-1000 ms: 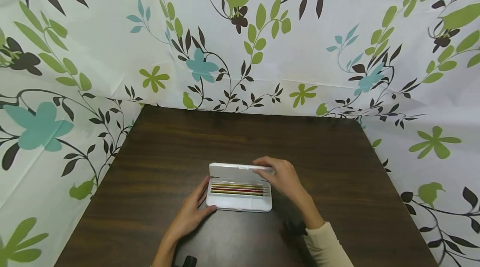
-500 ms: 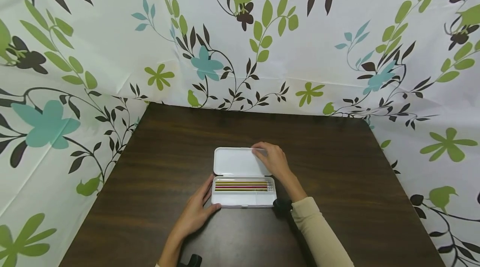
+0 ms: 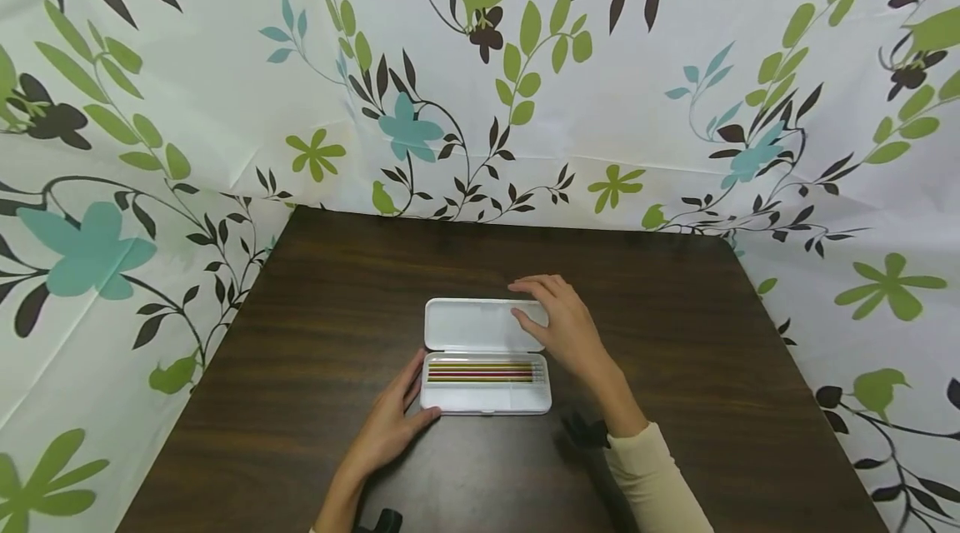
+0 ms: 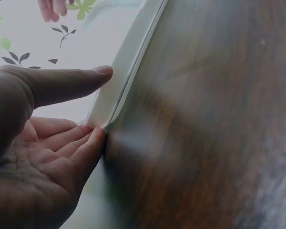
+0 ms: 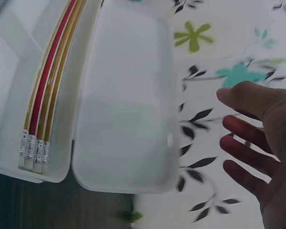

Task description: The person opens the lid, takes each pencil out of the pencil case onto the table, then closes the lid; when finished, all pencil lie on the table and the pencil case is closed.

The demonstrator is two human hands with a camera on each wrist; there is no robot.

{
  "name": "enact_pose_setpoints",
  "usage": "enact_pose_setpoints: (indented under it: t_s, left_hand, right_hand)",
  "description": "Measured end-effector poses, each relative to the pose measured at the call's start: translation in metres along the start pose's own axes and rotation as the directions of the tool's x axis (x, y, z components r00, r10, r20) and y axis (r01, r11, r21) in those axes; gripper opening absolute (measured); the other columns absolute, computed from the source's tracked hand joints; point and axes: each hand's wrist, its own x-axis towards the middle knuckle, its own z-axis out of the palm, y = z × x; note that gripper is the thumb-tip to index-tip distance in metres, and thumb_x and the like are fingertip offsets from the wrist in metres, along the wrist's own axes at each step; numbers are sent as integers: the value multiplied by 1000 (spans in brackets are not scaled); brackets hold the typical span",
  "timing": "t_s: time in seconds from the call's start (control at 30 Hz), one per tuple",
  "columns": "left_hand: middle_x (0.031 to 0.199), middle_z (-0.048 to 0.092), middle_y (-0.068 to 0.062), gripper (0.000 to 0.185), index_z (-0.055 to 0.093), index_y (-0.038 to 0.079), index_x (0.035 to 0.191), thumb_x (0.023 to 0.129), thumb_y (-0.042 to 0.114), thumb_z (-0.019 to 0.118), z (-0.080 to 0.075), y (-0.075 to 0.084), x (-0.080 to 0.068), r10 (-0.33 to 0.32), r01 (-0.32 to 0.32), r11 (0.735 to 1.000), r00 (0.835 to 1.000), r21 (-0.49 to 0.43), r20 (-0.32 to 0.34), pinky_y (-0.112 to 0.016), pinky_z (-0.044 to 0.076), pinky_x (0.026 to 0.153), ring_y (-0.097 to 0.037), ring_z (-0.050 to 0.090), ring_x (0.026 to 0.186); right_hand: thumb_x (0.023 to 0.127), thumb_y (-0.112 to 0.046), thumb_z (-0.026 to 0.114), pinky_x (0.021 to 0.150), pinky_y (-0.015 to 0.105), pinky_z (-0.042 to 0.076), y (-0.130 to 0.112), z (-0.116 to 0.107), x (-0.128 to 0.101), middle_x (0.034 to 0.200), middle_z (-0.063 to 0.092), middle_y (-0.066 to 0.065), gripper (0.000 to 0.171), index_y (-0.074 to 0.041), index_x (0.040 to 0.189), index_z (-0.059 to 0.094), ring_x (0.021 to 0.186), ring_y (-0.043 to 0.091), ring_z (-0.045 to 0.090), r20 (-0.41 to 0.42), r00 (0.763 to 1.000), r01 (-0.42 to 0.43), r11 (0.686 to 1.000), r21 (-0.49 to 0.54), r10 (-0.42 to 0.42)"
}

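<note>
Right wrist: pencils (image 5: 45,102) in plain white case (image 5: 126,95), unlabelled.

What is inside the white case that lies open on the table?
Inside the white case lie several pencils, yellow, orange and red, side by side along its far edge, with metal ends visible in the right wrist view. The near part looks bare. Whatever might lie under the pencils is hidden.

No readable words, labels, brand names or numbers appear on anything shown in these views.
</note>
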Motion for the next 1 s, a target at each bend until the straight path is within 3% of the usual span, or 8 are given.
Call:
enact_pose_setpoints:
  t_s: [0.2, 0.6, 1.0]
  left_hand:
    - [158, 28, -12, 92, 28, 7, 152, 75, -7, 76, -2, 0, 0, -8, 8, 1000, 1000, -2, -10, -31, 41, 110, -28, 41, 138]
    - [159, 26, -10, 93, 27, 9, 152, 75, -5, 77, -1, 1, -1, -29, 29, 1000, 1000, -9, 0, -30, 41, 111, -25, 37, 141]
    - [157, 29, -15, 91, 29, 5, 151, 75, -6, 78, 0, -2, -2, 25, -25, 999, 1000, -43, -16, -32, 41, 110, -30, 41, 138]
  right_hand:
    - [79, -23, 80, 83, 34, 60, -16, -4, -22, 109, 68, -7, 37, -21, 114, 67, 102, 12, 61, 82, 993, 88, 993, -77, -81]
    - [79, -20, 79, 76, 30, 60, -15, 20, -53, 101, 70, -8, 31, -21, 109, 70, 93, 8, 64, 245, 969, 51, 998, -34, -41]
    - [79, -24, 80, 73, 30, 59, -9, 30, -61, 98, 69, -9, 27, -23, 104, 71, 89, 7, 63, 294, 955, 50, 996, -79, -25]
